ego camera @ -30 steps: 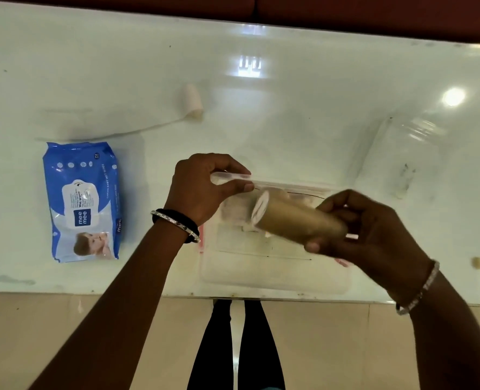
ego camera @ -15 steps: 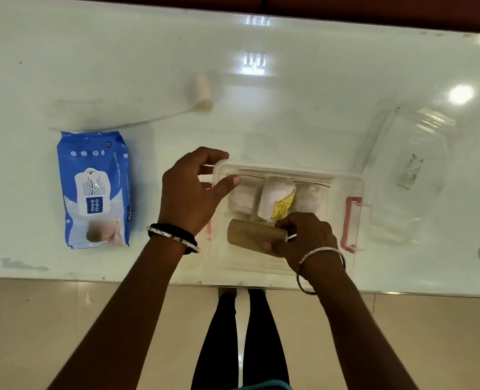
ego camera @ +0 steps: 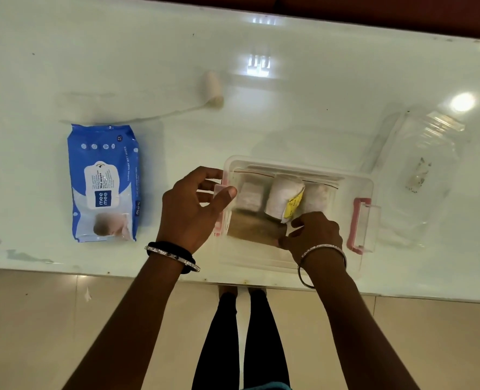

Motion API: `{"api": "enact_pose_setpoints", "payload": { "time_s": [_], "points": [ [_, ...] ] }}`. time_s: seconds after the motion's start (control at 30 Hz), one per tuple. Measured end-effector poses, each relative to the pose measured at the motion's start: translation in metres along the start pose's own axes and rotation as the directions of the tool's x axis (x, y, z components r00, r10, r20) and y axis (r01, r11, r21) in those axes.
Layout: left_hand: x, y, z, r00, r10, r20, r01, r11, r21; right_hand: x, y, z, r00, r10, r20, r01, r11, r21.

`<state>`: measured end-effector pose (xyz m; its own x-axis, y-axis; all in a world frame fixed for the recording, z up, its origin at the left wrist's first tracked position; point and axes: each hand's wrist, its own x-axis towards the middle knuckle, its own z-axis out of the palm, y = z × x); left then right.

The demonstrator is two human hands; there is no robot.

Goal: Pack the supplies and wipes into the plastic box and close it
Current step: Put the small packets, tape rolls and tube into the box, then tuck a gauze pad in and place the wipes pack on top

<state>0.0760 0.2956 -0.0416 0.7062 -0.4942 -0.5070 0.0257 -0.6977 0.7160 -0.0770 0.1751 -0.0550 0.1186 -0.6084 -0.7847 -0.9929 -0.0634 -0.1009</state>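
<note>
since the frame half a second earlier, the brown roll [ego camera: 254, 228] has gone lower into the plastic box [ego camera: 368, 187] and now lies on its side along the near-left part of the floor, with the right hand [ego camera: 314, 235] curled over its right end, fingers closed on it. a second ago that roll was held in the air above the box.

the left hand [ego camera: 193, 209] grips the box's left wall, thumb on the rim beside the pink left latch [ego camera: 219, 220] and fingers wrapped round the outside. behind the brown roll, toward the far wall, sit three pale rolled supplies; the middle one, a white roll with a yellow label [ego camera: 285, 197], is the clearest, while the two on either side are blurred through a clear bag.

the pink right latch [ego camera: 361, 225] hangs open on the box's right side. the clear lid [ego camera: 421, 175] lies on the white table [ego camera: 317, 114] just right of the box, apart from it. the blue wipes pack [ego camera: 103, 182] lies flat well to the left of the box, outside it. a partly unrolled bandage [ego camera: 212, 88] lies farther back on the table, its loose tail trailing left.
</note>
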Motion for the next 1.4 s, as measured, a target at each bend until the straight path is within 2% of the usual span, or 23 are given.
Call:
{"api": "enact_pose_setpoints", "payload": {
  "time_s": [0.17,0.27,0.33,0.4,0.5,0.67,0.73,0.83,0.9,1.03,1.1,1.27,1.4],
  "points": [
    [0.004,0.002,-0.004,0.999,-0.002,-0.052,0.000,0.999,-0.043,-0.022,-0.016,-0.029,0.993,-0.094,-0.069,0.077,0.972,-0.224],
    [0.014,0.002,-0.011,0.995,-0.007,-0.104,-0.003,0.995,-0.096,-0.037,-0.038,-0.050,0.957,-0.186,-0.224,0.146,0.972,-0.183],
    [0.023,0.002,-0.017,0.988,0.005,-0.155,-0.020,0.995,-0.097,-0.038,-0.059,-0.061,0.869,-0.296,-0.396,0.263,0.955,-0.137],
    [0.034,0.001,-0.022,0.978,0.012,-0.210,-0.033,0.995,-0.096,-0.028,-0.085,-0.066,0.778,-0.419,-0.468,0.422,0.900,-0.105],
    [0.051,-0.002,-0.029,0.958,0.027,-0.286,-0.058,0.993,-0.100,0.002,-0.120,-0.063,0.683,-0.577,-0.448,0.608,0.789,-0.090],
    [0.070,-0.006,-0.035,0.922,0.065,-0.382,-0.086,0.996,-0.039,0.057,-0.170,-0.051,0.566,-0.728,-0.388,0.719,0.666,-0.200],
    [0.074,-0.008,-0.036,0.916,0.074,-0.394,-0.094,0.995,-0.030,0.076,-0.187,-0.049,0.555,-0.785,-0.276,0.750,0.616,-0.242],
    [0.077,-0.012,-0.036,0.918,0.075,-0.389,-0.095,0.995,-0.032,0.099,-0.208,-0.044,0.566,-0.824,0.006,0.778,0.532,-0.335],
    [0.078,-0.014,-0.036,0.918,0.078,-0.389,-0.096,0.995,-0.028,0.109,-0.216,-0.039,0.570,-0.815,0.100,0.780,0.500,-0.377],
    [0.080,-0.013,-0.038,0.910,0.070,-0.408,-0.094,0.995,-0.040,0.113,-0.217,-0.034,0.530,-0.848,0.005,0.763,0.475,-0.438],
    [0.080,-0.009,-0.041,0.914,0.093,-0.394,-0.112,0.993,-0.024,0.107,-0.213,-0.034,0.534,-0.844,-0.039,0.767,0.504,-0.397],
    [0.072,0.008,-0.046,0.911,0.329,-0.249,-0.282,0.937,0.205,0.063,-0.196,-0.042,0.601,-0.786,-0.144,0.795,0.606,0.007],
    [0.062,0.025,-0.047,0.881,0.425,-0.207,-0.355,0.884,0.304,0.024,-0.176,-0.055,0.655,-0.729,-0.197,0.755,0.630,0.182]
  ]
}}
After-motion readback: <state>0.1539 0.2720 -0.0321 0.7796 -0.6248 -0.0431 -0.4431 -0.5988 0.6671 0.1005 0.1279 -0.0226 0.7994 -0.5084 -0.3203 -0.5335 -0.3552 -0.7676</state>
